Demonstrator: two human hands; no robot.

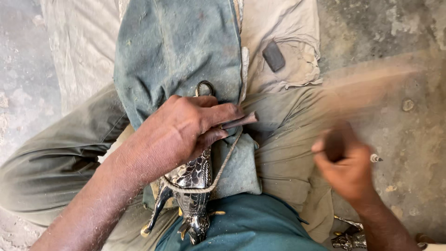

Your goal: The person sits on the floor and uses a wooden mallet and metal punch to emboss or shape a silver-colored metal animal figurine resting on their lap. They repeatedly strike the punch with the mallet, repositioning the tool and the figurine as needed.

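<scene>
My left hand [179,130] is clamped on a thin dark chisel [239,121] over the engraved, rope-bound metal figurine [193,183]. My right hand [346,162] is closed on a blurred wooden handle [334,144], right of the dusty cloth pad [176,46].

Two hands are seen: a left hand [183,128] and a right hand [346,165]. Two patterned metal figurines are counted, one [193,195] near centre, one [348,239] near right. One rope [218,174], one dark block [273,56] far.
</scene>
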